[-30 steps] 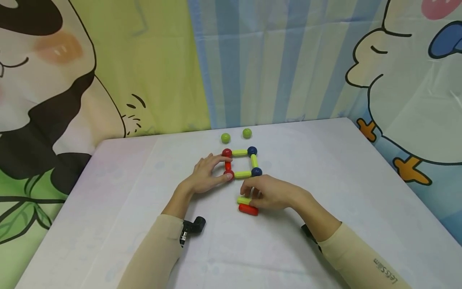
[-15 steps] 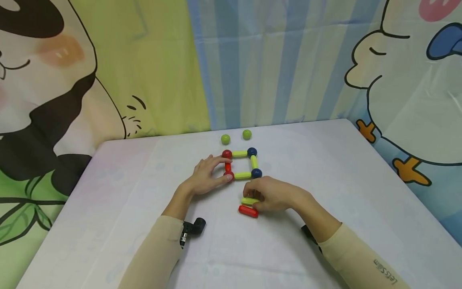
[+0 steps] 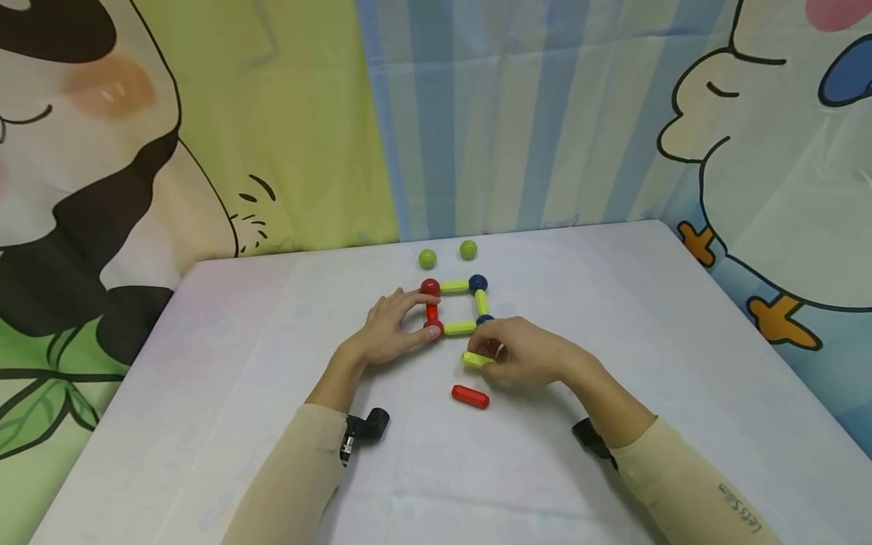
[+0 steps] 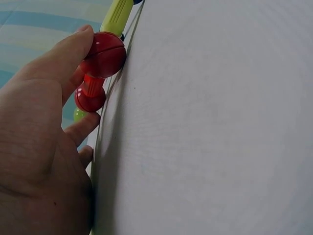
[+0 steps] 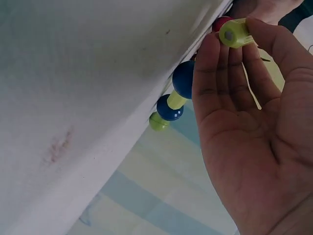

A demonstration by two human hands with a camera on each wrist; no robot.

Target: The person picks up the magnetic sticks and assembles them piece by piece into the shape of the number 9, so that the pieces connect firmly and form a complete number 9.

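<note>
A square of toy building rods and balls lies on the table, with a red rod and two red balls on its left and yellow-green rods and blue balls at its right. My left hand holds its red side, thumb on the near red ball and index finger by the red rod. Below the square's near right corner, my right hand pinches a loose yellow rod between thumb and fingers. In the right wrist view the yellow rod shows a grey disc in its end.
A loose red rod lies on the white table nearer me. Two green balls sit behind the square, by the table's far edge. Printed curtains hang behind the table.
My right hand has picked up the yellow rod from beside the loose red rod and moved it away from me, towards the square. My left hand stays in place.
</note>
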